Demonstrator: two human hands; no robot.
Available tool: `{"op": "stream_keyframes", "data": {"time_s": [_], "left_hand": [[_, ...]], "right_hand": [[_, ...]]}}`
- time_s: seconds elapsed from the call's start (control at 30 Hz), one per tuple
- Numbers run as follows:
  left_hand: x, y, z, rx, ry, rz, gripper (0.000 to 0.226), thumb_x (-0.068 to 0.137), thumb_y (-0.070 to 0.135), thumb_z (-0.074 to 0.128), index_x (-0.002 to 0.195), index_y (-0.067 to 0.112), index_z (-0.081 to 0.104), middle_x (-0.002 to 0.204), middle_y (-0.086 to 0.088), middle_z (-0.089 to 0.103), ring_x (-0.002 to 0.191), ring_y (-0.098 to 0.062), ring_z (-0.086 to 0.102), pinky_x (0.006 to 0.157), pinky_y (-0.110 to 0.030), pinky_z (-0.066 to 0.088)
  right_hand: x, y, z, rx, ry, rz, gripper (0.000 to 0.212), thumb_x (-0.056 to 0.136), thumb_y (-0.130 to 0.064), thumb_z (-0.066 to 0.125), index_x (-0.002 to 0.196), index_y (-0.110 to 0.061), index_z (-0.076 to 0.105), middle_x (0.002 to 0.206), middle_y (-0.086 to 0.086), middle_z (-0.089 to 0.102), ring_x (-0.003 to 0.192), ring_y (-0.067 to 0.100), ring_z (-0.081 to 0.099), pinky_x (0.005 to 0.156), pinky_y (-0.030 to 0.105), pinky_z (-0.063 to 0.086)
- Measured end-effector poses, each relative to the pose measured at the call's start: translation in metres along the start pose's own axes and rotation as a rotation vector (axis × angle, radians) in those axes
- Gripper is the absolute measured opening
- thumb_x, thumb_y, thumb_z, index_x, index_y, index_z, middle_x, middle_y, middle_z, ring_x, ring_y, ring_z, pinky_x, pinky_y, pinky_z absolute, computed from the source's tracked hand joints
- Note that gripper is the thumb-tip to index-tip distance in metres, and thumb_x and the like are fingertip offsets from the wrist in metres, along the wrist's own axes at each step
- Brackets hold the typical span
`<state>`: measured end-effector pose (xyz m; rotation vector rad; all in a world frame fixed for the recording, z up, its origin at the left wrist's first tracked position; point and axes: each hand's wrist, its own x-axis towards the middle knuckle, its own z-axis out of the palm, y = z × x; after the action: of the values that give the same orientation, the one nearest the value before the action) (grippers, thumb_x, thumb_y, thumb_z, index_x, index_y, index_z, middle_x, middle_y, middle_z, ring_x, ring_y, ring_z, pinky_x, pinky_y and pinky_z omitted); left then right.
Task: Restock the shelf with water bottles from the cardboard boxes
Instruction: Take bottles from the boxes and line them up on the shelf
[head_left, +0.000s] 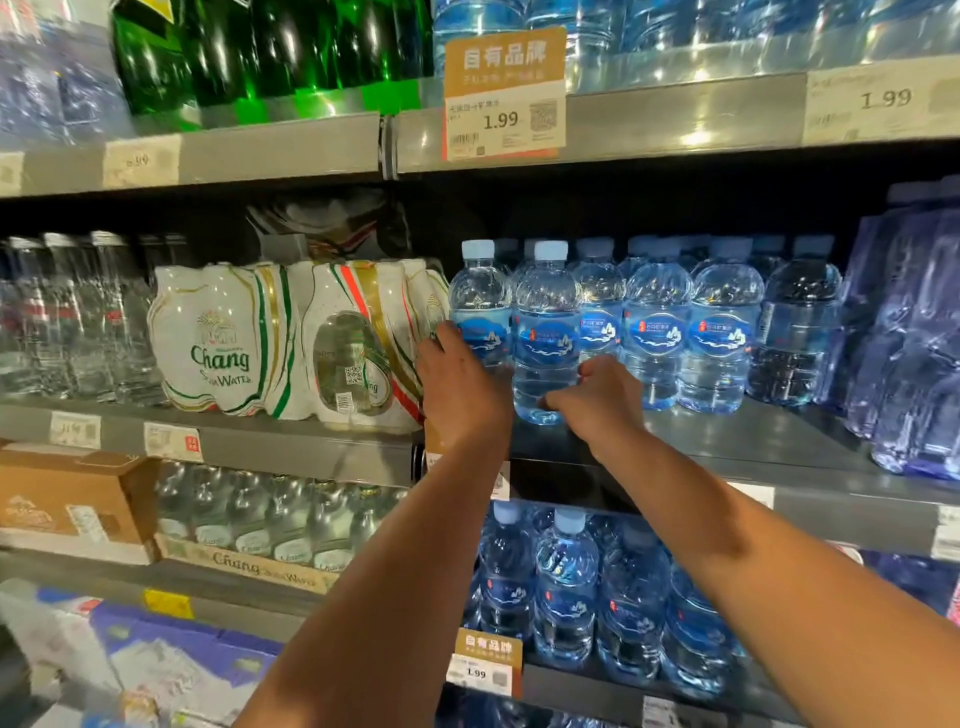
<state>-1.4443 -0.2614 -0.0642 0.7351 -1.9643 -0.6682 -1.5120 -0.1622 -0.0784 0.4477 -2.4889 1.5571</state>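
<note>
Two bare arms, ours, reach forward from the near edge of the view to the middle shelf (753, 441) of a shop display. Our left hand (460, 387) is raised against the leftmost water bottle (478, 306) of a front row, palm toward it and fingers spread loosely around its lower label; we cannot tell whether the fingers actually close on it, since the back of the hand hides the contact. Our right hand (597, 397) sits just to the right, fingers curled and pointing left toward the base of the second bottle (546, 338), touching or nearly touching its lower right side; a firm hold is not visible.

Both bottles stand upright on the shelf with pale blue caps and blue oval labels. More matching bottles (717, 332) stand upright in a row to the right and in ranks farther back. Left of our hands, on the same shelf, sits a white shrink-wrapped pack marked Chang (223, 343), and beyond it clear glass bottles (67, 312). On the shelf edge above hangs a price tag (504, 93) reading 1.99. One shelf lower stand more blue-labelled bottles (566, 587), and at far left a brown cardboard box (67, 499) rests closed on that lower shelf.
</note>
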Motion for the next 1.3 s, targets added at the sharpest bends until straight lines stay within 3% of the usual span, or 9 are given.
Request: {"op": "stream_keyframes", "data": {"time_s": [0.27, 0.4, 0.6, 0.73, 0.9, 1.03, 1.1, 1.17, 1.3], "left_hand": [[0.001, -0.004, 0.002, 0.019, 0.01, 0.026, 0.066, 0.082, 0.014, 0.068, 0.137, 0.008, 0.033, 0.135, -0.01, 0.039, 0.127, -0.025, 0.038, 0.098, -0.033, 0.041], [0.0, -0.005, 0.006, 0.035, 0.036, 0.007, 0.071, 0.079, 0.019, 0.071, 0.138, 0.01, 0.033, 0.136, -0.009, 0.04, 0.126, -0.024, 0.04, 0.091, -0.033, 0.046], [0.0, -0.007, 0.004, 0.027, 0.01, 0.014, 0.066, 0.08, 0.017, 0.068, 0.136, 0.01, 0.034, 0.134, -0.008, 0.041, 0.125, -0.024, 0.041, 0.093, -0.033, 0.044], [-0.003, -0.006, -0.008, -0.035, -0.035, 0.022, 0.056, 0.079, 0.017, 0.064, 0.129, 0.009, 0.039, 0.127, -0.008, 0.046, 0.116, -0.025, 0.048, 0.089, -0.036, 0.043], [-0.014, -0.008, -0.033, 0.083, -0.109, 0.089, 0.044, 0.088, 0.026, 0.06, 0.127, 0.013, 0.046, 0.121, -0.004, 0.055, 0.105, -0.022, 0.056, 0.074, -0.031, 0.039], [-0.024, -0.01, -0.055, 0.335, -0.213, 0.194, 0.044, 0.089, 0.039, 0.059, 0.124, 0.015, 0.05, 0.117, -0.005, 0.06, 0.106, -0.026, 0.058, 0.083, -0.038, 0.048], [-0.031, -0.011, -0.065, 0.436, -0.277, 0.26, 0.048, 0.088, 0.048, 0.057, 0.123, 0.016, 0.052, 0.118, -0.005, 0.06, 0.106, -0.027, 0.058, 0.085, -0.038, 0.051], [-0.038, -0.013, -0.077, 0.486, -0.3, 0.317, 0.049, 0.087, 0.051, 0.055, 0.122, 0.017, 0.054, 0.118, -0.006, 0.06, 0.108, -0.028, 0.058, 0.085, -0.037, 0.049], [-0.054, -0.021, -0.101, 0.536, -0.293, 0.428, 0.038, 0.093, 0.044, 0.048, 0.115, 0.015, 0.057, 0.111, -0.009, 0.063, 0.106, -0.029, 0.059, 0.082, -0.035, 0.047]], "right_hand": [[-0.003, -0.004, -0.001, -0.051, 0.012, -0.033, 0.047, 0.067, -0.022, 0.084, 0.061, -0.017, 0.038, 0.06, -0.002, 0.044, 0.052, 0.009, 0.04, 0.043, 0.023, 0.025], [-0.006, -0.006, -0.004, -0.052, 0.007, -0.045, 0.046, 0.068, -0.021, 0.083, 0.06, -0.017, 0.038, 0.06, -0.003, 0.044, 0.053, 0.008, 0.039, 0.044, 0.024, 0.025], [-0.005, -0.004, -0.002, -0.052, -0.002, -0.039, 0.046, 0.068, -0.024, 0.085, 0.064, -0.017, 0.039, 0.063, -0.002, 0.044, 0.054, 0.009, 0.04, 0.044, 0.024, 0.025], [-0.004, -0.008, -0.003, -0.048, -0.058, -0.007, 0.041, 0.068, -0.027, 0.084, 0.078, -0.013, 0.047, 0.069, 0.0, 0.046, 0.058, 0.013, 0.045, 0.045, 0.024, 0.029], [-0.013, -0.016, -0.018, -0.264, -0.126, -0.052, 0.029, 0.082, -0.021, 0.065, 0.067, -0.01, 0.042, 0.066, 0.003, 0.049, 0.06, 0.017, 0.052, 0.053, 0.024, 0.042], [-0.037, -0.021, -0.036, -0.522, -0.176, -0.161, 0.029, 0.087, -0.024, 0.059, 0.068, -0.01, 0.042, 0.077, 0.008, 0.054, 0.077, 0.025, 0.056, 0.065, 0.029, 0.043], [-0.054, -0.026, -0.042, -0.671, -0.153, -0.249, 0.021, 0.09, -0.026, 0.055, 0.087, -0.005, 0.057, 0.095, 0.011, 0.061, 0.09, 0.029, 0.059, 0.069, 0.028, 0.04], [-0.07, -0.033, -0.047, -0.758, -0.164, -0.295, 0.03, 0.093, -0.028, 0.051, 0.108, -0.004, 0.06, 0.112, 0.013, 0.062, 0.101, 0.03, 0.059, 0.072, 0.029, 0.039], [-0.103, -0.049, -0.049, -0.851, -0.199, -0.274, 0.029, 0.095, -0.031, 0.044, 0.103, -0.008, 0.059, 0.113, 0.014, 0.061, 0.092, 0.029, 0.057, 0.072, 0.03, 0.042]]}}
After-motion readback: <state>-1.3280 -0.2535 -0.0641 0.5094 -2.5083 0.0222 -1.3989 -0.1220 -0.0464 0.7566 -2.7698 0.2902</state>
